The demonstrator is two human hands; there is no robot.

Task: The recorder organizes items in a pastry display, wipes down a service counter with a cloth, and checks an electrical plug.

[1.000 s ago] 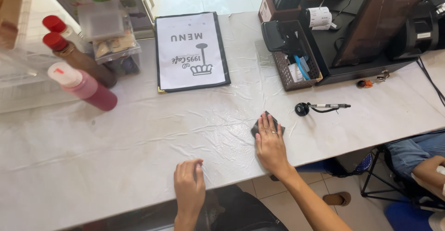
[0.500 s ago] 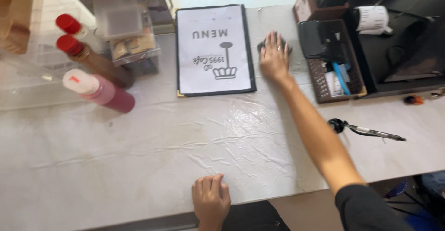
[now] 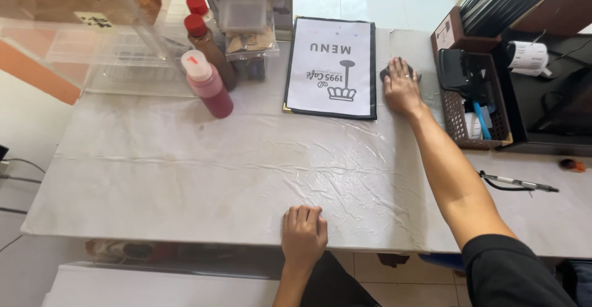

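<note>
Right hand stretched to 1 o'clock, flat, pressing dark cloth, mostly hidden. Left hand at 6 o'clock, fingers curled on table edge, gripping nothing else.

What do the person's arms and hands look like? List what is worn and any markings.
Both hands are bare: no gloves, rings or watch show on the left hand or the right hand. The right forearm is uncovered up to a short black sleeve near the elbow. The left forearm is bare as far as the frame shows; its sleeve is out of view. No marks or bands are visible, and the fingers are plain.
</note>
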